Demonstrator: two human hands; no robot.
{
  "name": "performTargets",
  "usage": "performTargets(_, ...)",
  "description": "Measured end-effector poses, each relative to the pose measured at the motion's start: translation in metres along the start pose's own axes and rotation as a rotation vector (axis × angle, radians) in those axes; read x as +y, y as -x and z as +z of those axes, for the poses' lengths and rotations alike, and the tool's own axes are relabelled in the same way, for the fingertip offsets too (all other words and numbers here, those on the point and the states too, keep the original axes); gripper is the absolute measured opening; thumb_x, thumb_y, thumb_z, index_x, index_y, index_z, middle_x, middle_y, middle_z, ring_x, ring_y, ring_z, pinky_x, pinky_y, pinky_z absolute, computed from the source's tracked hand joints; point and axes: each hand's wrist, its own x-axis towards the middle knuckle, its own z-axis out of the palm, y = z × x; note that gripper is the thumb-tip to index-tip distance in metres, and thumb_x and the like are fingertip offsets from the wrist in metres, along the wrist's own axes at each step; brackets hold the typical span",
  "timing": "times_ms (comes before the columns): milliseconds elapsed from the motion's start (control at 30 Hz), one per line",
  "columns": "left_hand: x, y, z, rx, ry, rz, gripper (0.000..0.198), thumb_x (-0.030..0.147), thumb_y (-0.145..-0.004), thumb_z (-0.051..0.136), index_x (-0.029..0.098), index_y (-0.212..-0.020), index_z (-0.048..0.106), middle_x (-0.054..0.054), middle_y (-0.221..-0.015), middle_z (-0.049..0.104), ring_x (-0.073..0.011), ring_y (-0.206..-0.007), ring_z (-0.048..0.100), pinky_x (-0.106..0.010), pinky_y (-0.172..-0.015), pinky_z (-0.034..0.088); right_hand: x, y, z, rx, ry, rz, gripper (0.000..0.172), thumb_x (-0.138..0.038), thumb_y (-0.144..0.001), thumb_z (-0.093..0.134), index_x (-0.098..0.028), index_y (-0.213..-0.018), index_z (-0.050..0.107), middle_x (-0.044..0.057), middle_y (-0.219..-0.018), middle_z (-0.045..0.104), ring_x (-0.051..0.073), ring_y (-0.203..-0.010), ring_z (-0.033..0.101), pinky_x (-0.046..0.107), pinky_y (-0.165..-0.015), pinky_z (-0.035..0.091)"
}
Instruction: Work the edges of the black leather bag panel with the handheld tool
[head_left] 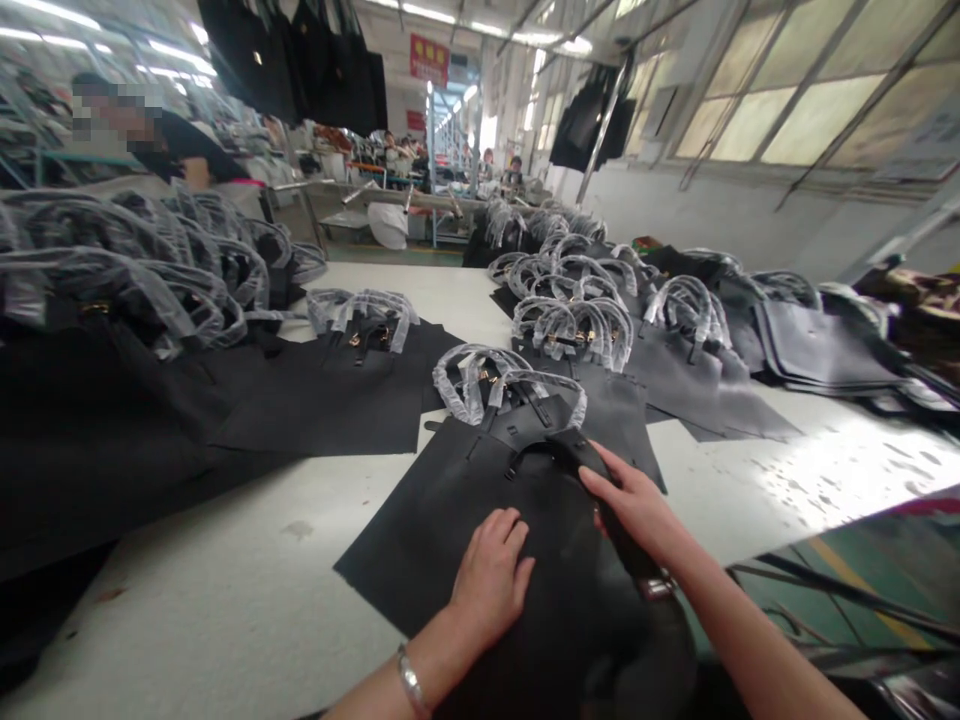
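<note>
A black leather-like bag panel (420, 530) lies at the near edge of the white table, its top edge pointing away from me. My left hand (491, 570) rests on its surface with the fingers loosely spread. At the panel's upper right, my right hand (630, 500) is closed around the edge of the black material, thumb on top and fingertips partly hidden beneath. A small dark strap with a slot (529, 455) shows beside that grip. Just beyond lie bag handles (465, 385) wrapped in clear plastic, with gold-coloured metal fittings.
The white table (247, 530) carries piles of black bag panels (345, 410) on the left and wrapped handles (577, 315) on the right. Black bags (300, 70) hang overhead. A person (172, 145) bends at the far left. Windows (787, 90) line the right wall.
</note>
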Motion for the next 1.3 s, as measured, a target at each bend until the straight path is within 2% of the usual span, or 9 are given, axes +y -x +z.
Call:
performTargets(167, 0.024, 0.016, 0.016, -0.046, 0.026, -0.1, 0.048, 0.021, -0.082, 0.054, 0.019, -0.13, 0.053, -0.012, -0.144, 0.04, -0.0349, -0.133, 0.032, -0.054, -0.108, 0.034, 0.004, 0.018, 0.005, -0.228, -0.114, 0.145, 0.066, -0.048, -0.083, 0.06, -0.022, -0.14, 0.042, -0.004, -0.06, 0.061, 0.014, -0.039, 0.055, 0.022, -0.036, 0.045)
performTargets(367, 0.041, 0.028, 0.021, -0.103, 0.078, -0.117, 0.055, 0.022, -0.081, 0.054, 0.015, -0.135, 0.048, -0.013, -0.147, 0.036, -0.0365, -0.134, 0.029, -0.055, -0.11, 0.031, 0.005, 0.009, 0.028, -0.35, -0.149, 0.213, 0.061, -0.044, -0.083, 0.061, -0.022, -0.138, 0.044, -0.002, -0.067, 0.062, 0.011, -0.039, 0.054, 0.02, -0.034, 0.043)
performTargets(533, 0.036, 0.023, 0.012, -0.15, 0.071, -0.087, 0.051, 0.027, -0.083, 0.054, 0.018, -0.133, 0.05, -0.01, -0.145, 0.039, -0.0359, -0.131, 0.032, -0.053, -0.108, 0.032, 0.003, -0.001, 0.03, -0.386, -0.116, 0.211, 0.061, -0.041, -0.083, 0.06, -0.022, -0.139, 0.043, -0.003, -0.067, 0.061, 0.01, -0.038, 0.054, 0.019, -0.033, 0.043)
performTargets(700, 0.033, 0.024, 0.017, -0.085, 0.049, -0.069, 0.046, 0.03, -0.086, 0.052, 0.024, -0.132, 0.05, -0.004, -0.143, 0.042, -0.0304, -0.129, 0.032, -0.049, -0.108, 0.033, 0.007, 0.001, 0.03, -0.437, -0.108, 0.267, 0.064, -0.044, -0.082, 0.061, -0.024, -0.139, 0.042, -0.003, -0.071, 0.062, 0.011, -0.039, 0.055, 0.021, -0.034, 0.044)
performTargets(833, 0.032, 0.025, 0.02, -0.066, 0.011, -0.068, 0.045, 0.03, -0.086, 0.051, 0.025, -0.131, 0.049, -0.003, -0.143, 0.042, -0.0298, -0.128, 0.032, -0.051, -0.106, 0.034, 0.002, -0.01, 0.03, -0.244, -0.042, 0.114, 0.061, -0.044, -0.084, 0.059, -0.024, -0.139, 0.043, -0.005, -0.059, 0.06, 0.013, -0.041, 0.056, 0.022, -0.038, 0.046)
performTargets(933, 0.033, 0.024, 0.018, -0.066, 0.006, -0.066, 0.044, 0.028, -0.086, 0.051, 0.025, -0.13, 0.049, -0.002, -0.143, 0.042, -0.0289, -0.128, 0.032, -0.05, -0.107, 0.034, -0.003, -0.008, 0.013, -0.113, -0.035, 0.061, 0.065, -0.046, -0.085, 0.059, -0.027, -0.143, 0.037, -0.007, -0.052, 0.056, 0.015, -0.043, 0.057, 0.023, -0.041, 0.048)
performTargets(1100, 0.034, 0.024, 0.015, -0.054, -0.004, -0.048, 0.042, 0.028, -0.087, 0.051, 0.023, -0.128, 0.051, -0.005, -0.141, 0.043, -0.0292, -0.128, 0.033, -0.049, -0.106, 0.034, 0.009, 0.029, -0.019, -0.311, -0.049, 0.291, 0.071, -0.048, -0.082, 0.062, -0.023, -0.144, 0.036, -0.004, -0.061, 0.06, 0.012, -0.039, 0.055, 0.021, -0.035, 0.045)
performTargets(1200, 0.034, 0.024, 0.015, -0.06, -0.017, -0.029, 0.04, 0.028, -0.089, 0.049, 0.022, -0.128, 0.052, -0.006, -0.14, 0.044, -0.0298, -0.127, 0.034, -0.05, -0.105, 0.035, 0.021, 0.042, -0.02, -0.381, -0.024, 0.386, 0.073, -0.046, -0.083, 0.06, -0.021, -0.146, 0.032, -0.004, -0.061, 0.06, 0.012, -0.039, 0.056, 0.019, -0.034, 0.045)
performTargets(1300, 0.033, 0.023, 0.015, -0.064, -0.032, -0.013, 0.04, 0.029, -0.09, 0.048, 0.021, -0.129, 0.051, -0.006, -0.14, 0.045, -0.0304, -0.126, 0.034, -0.05, -0.104, 0.035, 0.024, 0.035, -0.01, -0.41, -0.046, 0.362, 0.071, -0.044, -0.084, 0.06, -0.022, -0.145, 0.032, -0.005, -0.058, 0.058, 0.011, -0.038, 0.056, 0.018, -0.033, 0.045)
